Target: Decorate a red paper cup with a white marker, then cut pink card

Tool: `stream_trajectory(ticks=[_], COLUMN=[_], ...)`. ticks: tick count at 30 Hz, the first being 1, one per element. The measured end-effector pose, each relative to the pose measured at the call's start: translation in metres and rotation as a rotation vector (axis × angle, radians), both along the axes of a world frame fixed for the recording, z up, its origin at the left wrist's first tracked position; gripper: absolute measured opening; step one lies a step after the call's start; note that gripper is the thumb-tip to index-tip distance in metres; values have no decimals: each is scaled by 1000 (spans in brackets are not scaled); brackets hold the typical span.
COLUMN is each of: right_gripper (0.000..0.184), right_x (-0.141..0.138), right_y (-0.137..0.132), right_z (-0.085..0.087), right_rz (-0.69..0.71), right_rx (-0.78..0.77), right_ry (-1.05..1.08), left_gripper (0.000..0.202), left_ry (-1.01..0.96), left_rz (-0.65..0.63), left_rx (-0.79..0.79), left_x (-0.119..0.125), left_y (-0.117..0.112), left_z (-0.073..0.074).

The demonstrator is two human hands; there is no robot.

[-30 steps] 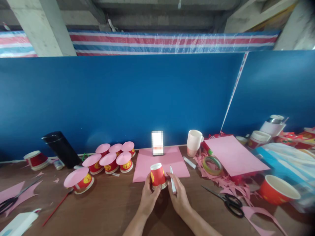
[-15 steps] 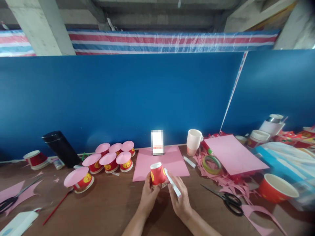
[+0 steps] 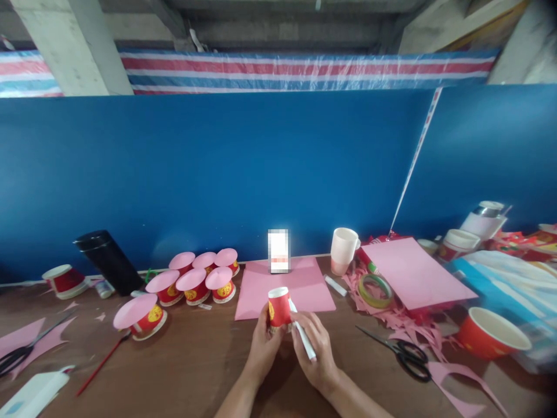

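Observation:
Above the table's front middle, a red paper cup with a yellow emblem is held upside down, its white base up. My left hand is closed around its left side and lower rim. My right hand grips a thick white pen, slanted with its upper end against the cup's right side; whether the tip touches is hard to see. Behind the hands lies a pink paper sheet. A short white cylinder rests by its right edge.
Several red cups topped with pink discs stand at left, near a black bottle and red-handled brush. At right are a white mug, tape roll, scissors, pink scraps and an orange-red bowl.
The cup has turned and become more upright, its yellow emblem shifting left. My right hand has moved slightly left, bringing the white pen closer along the cup's side.

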State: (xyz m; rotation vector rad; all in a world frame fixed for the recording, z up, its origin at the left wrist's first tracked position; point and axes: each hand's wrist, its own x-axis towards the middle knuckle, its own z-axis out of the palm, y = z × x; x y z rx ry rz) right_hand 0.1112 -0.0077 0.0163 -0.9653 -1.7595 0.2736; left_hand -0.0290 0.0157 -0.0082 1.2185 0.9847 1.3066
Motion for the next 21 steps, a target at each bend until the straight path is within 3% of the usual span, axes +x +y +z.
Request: stream_trajectory(ticks=[7, 16, 21], right_gripper=[28, 20, 17], right_x=[0, 0, 1], right_y=[-7, 0, 0], right_z=[3, 5, 4], right_rz=[123, -27, 0], right_rx=[-25, 1, -17], right_ry=[-41, 44, 55], left_gripper=[73, 68, 67], left_ry=[-54, 8, -19], left_rz=[6, 39, 39], left_rx=[-71, -34, -57], left_x=[1, -1, 0], left_y=[-1, 1, -1], left_z=[2, -1, 5])
